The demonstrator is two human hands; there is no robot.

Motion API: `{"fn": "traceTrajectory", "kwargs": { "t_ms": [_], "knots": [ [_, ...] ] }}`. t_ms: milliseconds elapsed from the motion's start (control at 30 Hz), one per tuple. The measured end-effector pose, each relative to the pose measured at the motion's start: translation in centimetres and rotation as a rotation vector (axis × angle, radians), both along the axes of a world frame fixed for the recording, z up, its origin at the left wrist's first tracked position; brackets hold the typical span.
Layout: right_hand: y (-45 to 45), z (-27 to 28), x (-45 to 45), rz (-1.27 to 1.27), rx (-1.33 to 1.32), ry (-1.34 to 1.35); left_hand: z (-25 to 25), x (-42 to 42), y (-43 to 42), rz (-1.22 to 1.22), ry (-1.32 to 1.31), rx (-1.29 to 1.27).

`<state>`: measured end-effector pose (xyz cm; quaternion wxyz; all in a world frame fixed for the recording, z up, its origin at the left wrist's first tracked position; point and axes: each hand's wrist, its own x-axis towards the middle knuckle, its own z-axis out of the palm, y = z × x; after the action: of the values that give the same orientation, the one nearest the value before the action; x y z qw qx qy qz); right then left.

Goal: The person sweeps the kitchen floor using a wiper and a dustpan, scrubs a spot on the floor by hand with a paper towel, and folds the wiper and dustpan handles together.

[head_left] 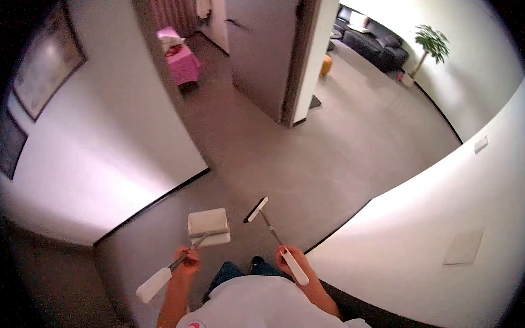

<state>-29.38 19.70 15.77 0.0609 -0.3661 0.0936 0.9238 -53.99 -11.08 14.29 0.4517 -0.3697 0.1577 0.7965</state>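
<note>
White long-handled dustpan (pixel 206 221) between seven and eight o'clock in your view, grasped in your left hand (pixel 189 261), long-handled broom (pixel 258 208) near six, grasped in your right hand (pixel 295 256), gray floor (pixel 342 138) beneath, open door (pixel 264 54) at twelve, black sofa (pixel 371 47) past one, potted plant (pixel 431 41) at two.

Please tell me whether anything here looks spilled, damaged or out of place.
Nothing stands out. The left hand grips the dustpan and the right hand the brush, both looking intact; no spill shows on the floor. The right wall looks bowed, probably from the wide lens; distant details are too small to judge.
</note>
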Motion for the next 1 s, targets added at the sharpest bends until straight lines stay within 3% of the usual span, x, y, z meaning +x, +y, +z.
{"fn": "traceTrajectory", "kwargs": {
  "t_ms": [33,100,133,167,200,267,367,467,533,567,667,733,867,933,967,1000],
  "knots": [
    [0.5,0.2,0.0,-0.027,-0.033,0.039,1.1,-1.9,0.8,-0.008,-0.004,-0.018],
    [-0.3,2.3,-0.9,0.295,0.678,-0.237,3.1,-6.1,2.0,-0.092,0.039,-0.072],
    [-0.7,2.0,-2.1,0.258,0.661,-0.247,4.0,-8.4,2.8,-0.149,0.083,-0.115],
    [-0.4,1.0,-3.6,0.424,0.686,-0.396,3.6,-11.0,4.0,-0.192,0.080,-0.112],
    [-0.2,-0.9,-4.1,0.599,0.697,-0.545,2.8,-12.5,4.7,-0.203,0.053,-0.145],
    [-1.5,-10.2,-3.7,0.712,1.189,-0.426,2.8,-16.4,5.7,-0.242,0.017,-0.208],
    [2.4,-6.3,-8.9,0.480,0.923,-0.488,4.4,-23.1,11.6,-0.309,-0.023,-0.125],
    [6.5,-1.4,-13.7,0.286,0.731,-0.484,6.5,-28.5,17.0,-0.421,0.170,-0.164],
    [7.7,1.0,-10.2,0.188,0.524,-0.568,4.5,-25.6,20.3,-0.375,0.020,-0.187],
    [8.6,-1.8,-9.1,0.217,0.441,-0.430,4.1,-26.5,22.4,-0.398,0.024,-0.186],
    [13.3,-4.1,-7.8,0.352,0.611,-0.527,0.4,-28.1,26.9,-0.480,-0.100,-0.072],
    [15.7,-5.4,-9.5,0.316,0.557,-0.596,-1.3,-28.6,30.0,-0.555,-0.077,-0.094],
    [23.7,-11.6,-10.9,0.425,0.616,-0.337,-2.2,-28.9,38.1,-0.493,-0.118,-0.081],
    [26.6,-13.8,-10.7,0.070,0.138,-0.242,-2.4,-27.9,41.3,-0.585,-0.021,-0.122],
    [29.9,-12.5,-11.3,0.165,0.010,-0.052,-0.6,-27.3,43.6,-0.524,0.050,-0.190],
    [30.9,-13.6,-9.6,-0.003,-0.123,0.000,0.0,-26.1,44.8,-0.497,0.076,-0.227]
  ]
}}
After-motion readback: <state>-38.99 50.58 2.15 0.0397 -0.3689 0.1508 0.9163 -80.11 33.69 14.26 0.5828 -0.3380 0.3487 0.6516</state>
